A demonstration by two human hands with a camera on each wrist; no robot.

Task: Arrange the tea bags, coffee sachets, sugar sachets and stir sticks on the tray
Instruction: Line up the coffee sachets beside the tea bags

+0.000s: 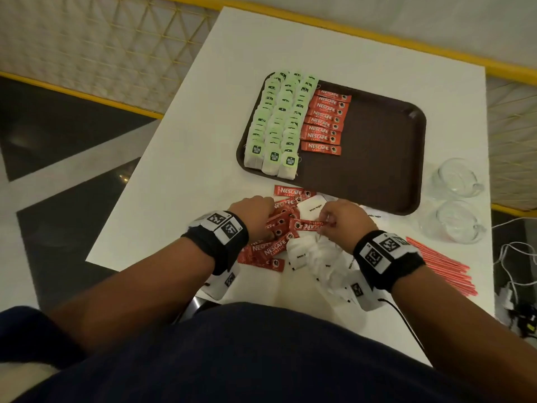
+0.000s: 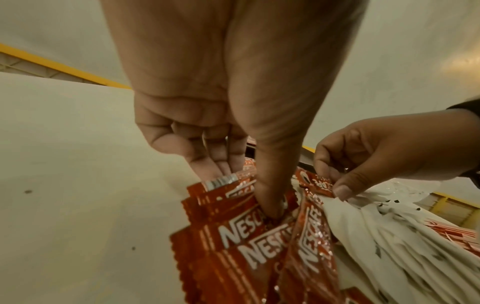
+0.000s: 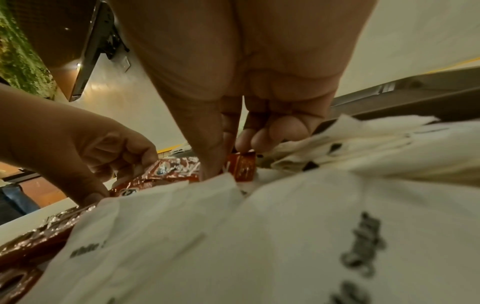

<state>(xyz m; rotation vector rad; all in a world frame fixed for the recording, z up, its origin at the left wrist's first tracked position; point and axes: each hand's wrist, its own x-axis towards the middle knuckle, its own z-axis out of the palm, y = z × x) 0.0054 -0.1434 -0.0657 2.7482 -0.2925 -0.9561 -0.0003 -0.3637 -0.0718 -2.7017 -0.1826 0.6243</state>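
Observation:
On the brown tray (image 1: 377, 158), green-tagged tea bags (image 1: 276, 123) lie in three columns at the left. A column of red coffee sachets (image 1: 324, 123) sits beside them. Near the table's front edge lies a loose pile of red coffee sachets (image 1: 270, 248) and white sugar sachets (image 1: 322, 260). My left hand (image 1: 263, 225) reaches down into the red pile, thumb and fingers (image 2: 221, 164) pinching coffee sachets (image 2: 233, 193). My right hand (image 1: 328, 223) pinches one end of a single red coffee sachet (image 1: 308, 225), also seen as that sachet (image 3: 241, 166) in the right wrist view. Red stir sticks (image 1: 441, 263) lie at the right.
Two clear glass cups (image 1: 456, 178) (image 1: 453, 222) stand right of the tray near the table's right edge. White cables (image 1: 511, 257) hang beyond that edge. The right half of the tray holds nothing. A yellow-framed mesh railing (image 1: 116, 53) runs behind the white table (image 1: 180, 158).

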